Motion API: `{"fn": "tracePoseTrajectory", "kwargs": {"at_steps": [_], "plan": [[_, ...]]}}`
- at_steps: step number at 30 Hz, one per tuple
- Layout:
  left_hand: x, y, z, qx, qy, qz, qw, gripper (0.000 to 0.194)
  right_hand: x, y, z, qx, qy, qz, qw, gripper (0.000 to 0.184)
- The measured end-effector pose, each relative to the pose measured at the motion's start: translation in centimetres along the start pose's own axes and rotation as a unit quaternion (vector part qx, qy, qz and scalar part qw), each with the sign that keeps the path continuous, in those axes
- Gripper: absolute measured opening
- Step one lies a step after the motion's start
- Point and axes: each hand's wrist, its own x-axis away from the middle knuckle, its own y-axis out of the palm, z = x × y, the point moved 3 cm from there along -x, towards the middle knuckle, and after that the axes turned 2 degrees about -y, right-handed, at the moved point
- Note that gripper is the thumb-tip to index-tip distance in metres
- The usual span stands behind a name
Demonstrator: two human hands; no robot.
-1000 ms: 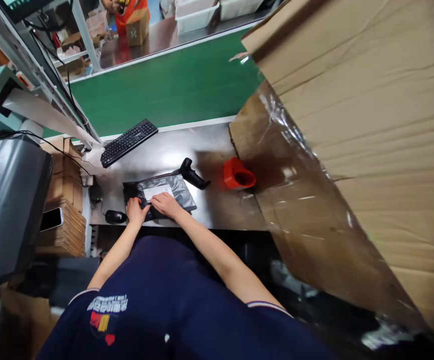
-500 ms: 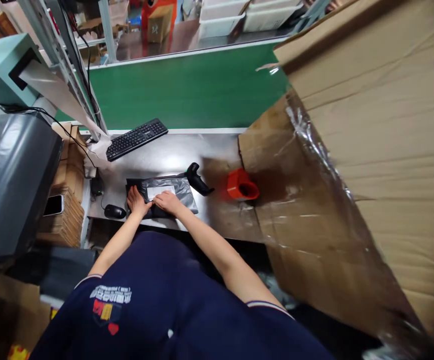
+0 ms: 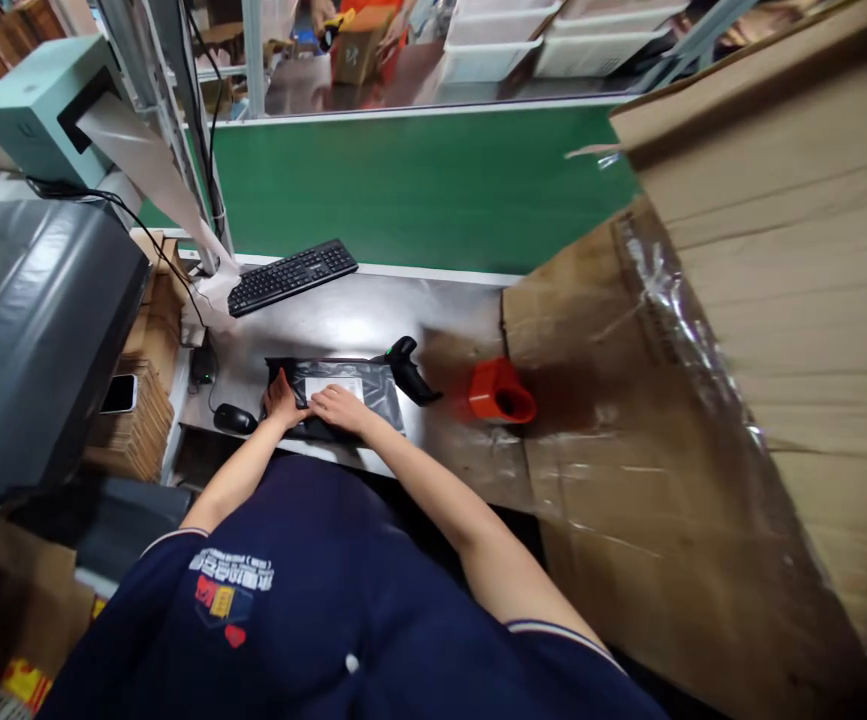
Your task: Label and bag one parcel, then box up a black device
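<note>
A grey plastic mailer bag (image 3: 373, 385) with a white label (image 3: 334, 387) lies on the steel worktable (image 3: 373, 315) in front of me. My left hand (image 3: 281, 398) rests on the bag's near left part, fingers flat. My right hand (image 3: 338, 408) lies on the bag just below the label, fingers stretched out and pressing down. Both hands are side by side, almost touching.
A black barcode scanner (image 3: 410, 366) lies right of the bag, a red tape dispenser (image 3: 500, 392) beyond it. A keyboard (image 3: 292, 274) and mouse (image 3: 233, 417) sit left. A green conveyor belt (image 3: 418, 185) runs behind. A large cardboard box (image 3: 740, 330) fills the right. A label printer (image 3: 35, 105) stands at left.
My head has turned, so the whole scene has shifted right and down in view. Both hands stay pressed on the bag and have barely moved on it.
</note>
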Motion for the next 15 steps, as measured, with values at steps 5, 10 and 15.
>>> {"fn": "tracePoseTrajectory", "kwargs": {"at_steps": [5,10,15], "plan": [[0.28,-0.04,-0.03,-0.012,0.004,-0.002,1.000,0.133,-0.23,0.19,-0.43,0.020,-0.018,-0.018,0.999,0.031],[0.49,0.09,-0.05,0.004,-0.008,-0.014,1.000,0.133,-0.21,0.21,-0.58,0.031,-0.016,-0.031,0.999,0.033],[0.41,0.02,-0.06,0.018,-0.015,-0.028,0.999,0.134,-0.08,0.24,-0.55,0.018,0.019,-0.042,0.999,0.033]]}}
